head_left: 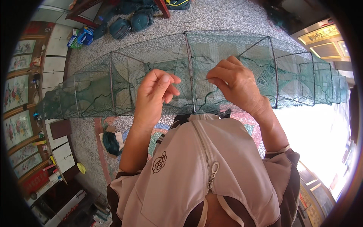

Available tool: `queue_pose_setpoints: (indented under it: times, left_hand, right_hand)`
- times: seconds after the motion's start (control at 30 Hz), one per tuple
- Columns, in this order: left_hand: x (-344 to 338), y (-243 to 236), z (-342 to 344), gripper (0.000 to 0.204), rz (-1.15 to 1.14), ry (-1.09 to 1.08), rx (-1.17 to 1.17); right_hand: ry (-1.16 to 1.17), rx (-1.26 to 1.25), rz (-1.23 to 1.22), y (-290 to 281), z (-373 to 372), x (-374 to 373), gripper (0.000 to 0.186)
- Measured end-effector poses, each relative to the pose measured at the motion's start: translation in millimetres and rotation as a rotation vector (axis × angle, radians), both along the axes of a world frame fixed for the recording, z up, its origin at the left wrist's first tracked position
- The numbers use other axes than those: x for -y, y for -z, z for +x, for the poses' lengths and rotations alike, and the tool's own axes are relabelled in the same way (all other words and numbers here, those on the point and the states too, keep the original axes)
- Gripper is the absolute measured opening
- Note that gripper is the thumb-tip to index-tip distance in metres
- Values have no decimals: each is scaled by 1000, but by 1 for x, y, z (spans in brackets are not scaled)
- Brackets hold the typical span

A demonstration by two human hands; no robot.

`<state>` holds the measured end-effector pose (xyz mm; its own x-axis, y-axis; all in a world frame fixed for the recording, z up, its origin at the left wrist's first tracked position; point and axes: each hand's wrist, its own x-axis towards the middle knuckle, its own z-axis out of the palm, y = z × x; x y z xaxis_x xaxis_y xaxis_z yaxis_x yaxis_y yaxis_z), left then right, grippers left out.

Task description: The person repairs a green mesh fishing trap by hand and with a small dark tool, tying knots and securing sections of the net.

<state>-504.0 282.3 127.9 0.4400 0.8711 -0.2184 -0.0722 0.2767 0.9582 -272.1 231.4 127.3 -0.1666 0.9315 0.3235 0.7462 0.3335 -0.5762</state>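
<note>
A long green mesh net trap on square metal frames stretches across the view in front of me. My left hand is over the netting left of the middle frame bar, with its fingers loosely bent and apart, holding nothing that I can see. My right hand is right of that bar, thumb and forefinger pinched on something thin, too small to make out, against the mesh.
Dark green bundles lie near a red wooden stand on the speckled floor. Blue boxes are at the upper left, beside cabinets. Another dark green bundle lies at lower left. Bright light fills the right side.
</note>
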Motion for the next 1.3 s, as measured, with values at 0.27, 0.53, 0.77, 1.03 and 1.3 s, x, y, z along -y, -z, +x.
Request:
queue_pose_setpoints:
  times: [0.27,0.53,0.77,1.03,1.3]
  left_hand:
    - [2,-4,3,16,46,49,-170]
    - [4,6,5,18,202,110,-277]
    - [1,5,-4,19,4,-27,-177]
    - [3,6,-4,20,6,-39,-135]
    - [7,26,14,10,631,62,-333]
  right_hand:
    - [36,-17,-53,14,-7,-2,6]
    - [35,-192,-80,26,-12,-3,10]
    - [17,-482,-135,16,-40,-8,16]
    - [-16,-417,-34,24,-53,-12,18]
    - [-251,-914,68,-19,-64,-15,12]
